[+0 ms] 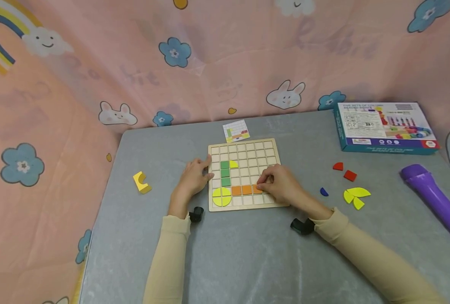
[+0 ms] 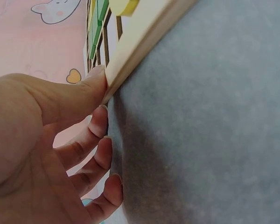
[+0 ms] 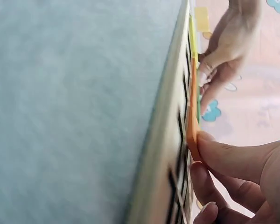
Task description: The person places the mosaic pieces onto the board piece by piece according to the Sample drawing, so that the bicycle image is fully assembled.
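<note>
A wooden grid board [image 1: 252,155] lies on the grey table. My left hand [image 1: 192,177] rests at its left edge; in the left wrist view the thumb [image 2: 91,86] touches the rim and the other fingers lie loosely bent beside it. My right hand [image 1: 282,183] pinches an orange square [image 3: 192,137] between thumb and fingers, at the right end of a row of orange squares [image 1: 241,191]. On the board are also a column of green squares [image 1: 225,173], a yellow quarter circle [image 1: 233,164] and yellow quarters forming a circle [image 1: 222,196].
A patterned card [image 1: 232,126] lies behind the board. Yellow blocks [image 1: 143,188] sit left. Right are red pieces [image 1: 350,175], a blue piece [image 1: 324,192], yellow pieces [image 1: 359,192], a printed box [image 1: 386,126] and a purple tube-like object [image 1: 434,198]. A printed curtain [image 1: 217,76] hangs behind.
</note>
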`<state>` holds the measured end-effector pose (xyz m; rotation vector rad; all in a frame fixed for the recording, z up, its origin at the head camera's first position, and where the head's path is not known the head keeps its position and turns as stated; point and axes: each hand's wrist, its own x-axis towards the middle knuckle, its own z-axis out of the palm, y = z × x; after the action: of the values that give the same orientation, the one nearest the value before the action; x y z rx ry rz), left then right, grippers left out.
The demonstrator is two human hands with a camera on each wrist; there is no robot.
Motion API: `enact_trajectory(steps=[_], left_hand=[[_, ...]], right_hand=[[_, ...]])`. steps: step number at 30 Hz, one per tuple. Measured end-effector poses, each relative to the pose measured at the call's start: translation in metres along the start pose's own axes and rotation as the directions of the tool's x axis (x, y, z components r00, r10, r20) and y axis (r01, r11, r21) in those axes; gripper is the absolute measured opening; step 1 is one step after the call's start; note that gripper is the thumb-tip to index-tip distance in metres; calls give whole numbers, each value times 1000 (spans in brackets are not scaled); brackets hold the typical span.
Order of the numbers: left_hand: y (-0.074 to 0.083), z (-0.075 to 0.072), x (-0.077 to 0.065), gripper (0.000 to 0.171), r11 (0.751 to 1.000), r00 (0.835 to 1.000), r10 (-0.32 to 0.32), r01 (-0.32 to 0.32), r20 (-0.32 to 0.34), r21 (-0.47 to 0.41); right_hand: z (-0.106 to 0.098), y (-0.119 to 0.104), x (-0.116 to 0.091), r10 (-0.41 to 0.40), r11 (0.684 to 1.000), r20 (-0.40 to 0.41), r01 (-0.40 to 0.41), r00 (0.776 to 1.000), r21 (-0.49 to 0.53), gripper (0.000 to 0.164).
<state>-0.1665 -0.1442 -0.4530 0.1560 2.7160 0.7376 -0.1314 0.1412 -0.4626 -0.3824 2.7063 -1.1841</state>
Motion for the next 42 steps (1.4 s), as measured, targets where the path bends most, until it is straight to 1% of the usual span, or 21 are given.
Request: enact_trajectory(steps=[4, 9, 14, 17, 20, 24, 28, 31, 33, 36, 38, 42], left_hand=[[1, 0, 1, 69, 1000, 1000, 1, -1, 4, 3], [1, 0, 1, 69, 1000, 1000, -2, 2, 6, 6], [0, 0, 2, 69, 1000, 1000, 0, 0, 7, 16], [0, 0, 2, 69, 1000, 1000, -7, 6, 9, 19], [1, -1, 2, 69, 1000, 1000, -14, 13, 10, 18], [1, -1, 1, 69, 1000, 1000, -13, 13, 8, 12], [2, 0, 1, 68, 1000, 1000, -12, 11, 5, 17], [2, 1, 1, 68, 1000, 1000, -10, 10, 4, 20], [1, 2, 1, 68, 1000, 1000, -9, 9, 5, 20], [2, 1, 2, 69, 1000, 1000, -9, 9, 7, 17], [2, 1, 2, 69, 1000, 1000, -9, 9, 8, 16], [1, 0, 2, 69, 1000, 1000, -12, 12, 11, 15]], right_hand=[[3, 1, 0, -16, 1000, -2, 16, 1000, -3, 11], [4, 1, 1, -4, 1000, 4, 4, 1000, -16, 12], [-2, 5, -1, -12, 1000, 29, 13, 1000, -10, 9], [-13, 12, -6, -11, 1000, 47, 12, 999, -10, 7], [-28, 21, -13, 30, 999, 61, -28, 998, -22, 8], [-53, 39, -25, 104, 993, 68, -99, 992, -65, 21], [-83, 58, -38, 190, 974, 72, -179, 979, -137, 34], [-102, 69, -47, 252, 954, 74, -235, 965, -188, 38], [-111, 75, -52, 284, 944, 87, -262, 955, -198, 39], [-119, 81, -60, 329, 931, 120, -300, 937, -210, 39], [-120, 82, -64, 336, 926, 121, -304, 934, -223, 39], [-114, 80, -70, 317, 927, 89, -289, 944, -240, 35]])
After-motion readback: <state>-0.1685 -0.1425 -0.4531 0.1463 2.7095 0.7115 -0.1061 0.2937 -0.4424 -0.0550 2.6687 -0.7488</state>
